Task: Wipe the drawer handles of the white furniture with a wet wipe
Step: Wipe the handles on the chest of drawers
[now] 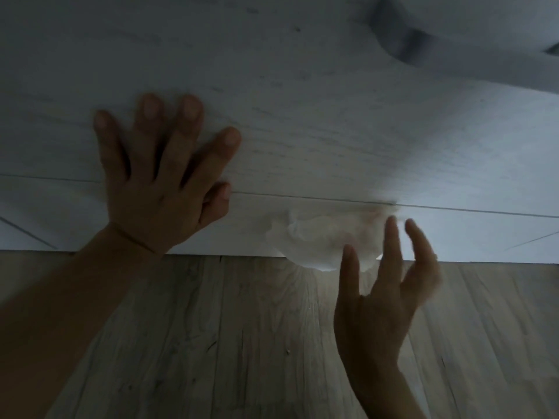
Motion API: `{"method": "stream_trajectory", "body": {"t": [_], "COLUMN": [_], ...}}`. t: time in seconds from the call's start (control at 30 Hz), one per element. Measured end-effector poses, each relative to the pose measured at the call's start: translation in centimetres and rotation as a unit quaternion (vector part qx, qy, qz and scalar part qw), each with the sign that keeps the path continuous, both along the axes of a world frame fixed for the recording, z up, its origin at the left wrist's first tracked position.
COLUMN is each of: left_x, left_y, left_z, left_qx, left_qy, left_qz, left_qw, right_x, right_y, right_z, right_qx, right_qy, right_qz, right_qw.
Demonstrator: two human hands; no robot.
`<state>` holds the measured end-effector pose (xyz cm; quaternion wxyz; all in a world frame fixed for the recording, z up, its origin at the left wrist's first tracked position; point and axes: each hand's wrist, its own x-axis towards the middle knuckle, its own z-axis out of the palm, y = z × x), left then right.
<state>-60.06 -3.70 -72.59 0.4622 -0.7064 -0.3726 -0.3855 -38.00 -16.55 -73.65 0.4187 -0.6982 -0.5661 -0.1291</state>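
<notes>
The white furniture (302, 101) is filling the whole upper half of the frame, its pale, faintly grained front running from edge to edge. A thin seam (302, 197) is crossing it just below the middle, with a narrower panel lying under that line. Below it, the wooden floor (242, 343) is taking up the lower half of the frame, its planks running up towards the furniture's bottom edge.

My left hand (163, 182) is reaching in from the lower left on a bare forearm. I am pressing it flat against the furniture front at centre left, fingers straight and spread wide, with the thumb lying right on the seam.

My right hand (375, 297) is coming up from the lower right, blurred, with its fingers loosely straight and apart, and the thumb standing well clear of the forefinger. It is not closing on anything.

The wet wipe (311, 237) is showing as a crumpled white bunch at lower centre, against the narrow panel under the seam, its lower tip overlapping the floor's edge. My right thumb and fingertips are overlapping its right side. I cannot tell whether they are touching it.

One dark grey drawer handle (402, 37) is sitting blurred in the upper right, well apart from both hands and from the wipe.
</notes>
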Motion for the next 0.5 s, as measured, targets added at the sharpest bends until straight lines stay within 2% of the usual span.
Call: {"method": "stream_trajectory", "body": {"t": [0.07,0.13,0.3,0.5], "left_x": [0.1,0.1,0.0,0.1], "left_y": [0.0,0.1,0.0,0.1], "left_z": [0.0,-0.2,0.1,-0.1], "left_qx": [-0.003,0.002,-0.009,0.006], "left_qy": [-0.001,-0.007,-0.007,-0.001], "left_qz": [-0.003,-0.002,-0.011,0.0], "left_qw": [1.0,1.0,1.0,1.0], "right_x": [0.0,-1.0,-2.4,-1.1], "right_y": [-0.1,-0.1,1.6,1.8], "right_z": [-1.3,-2.4,-2.9,-2.8], "right_qx": [0.03,0.017,-0.002,-0.017], "right_qy": [-0.084,-0.122,-0.165,-0.231], "right_qz": [0.09,0.149,0.177,0.144], "right_qw": [0.992,0.981,0.97,0.962]}}
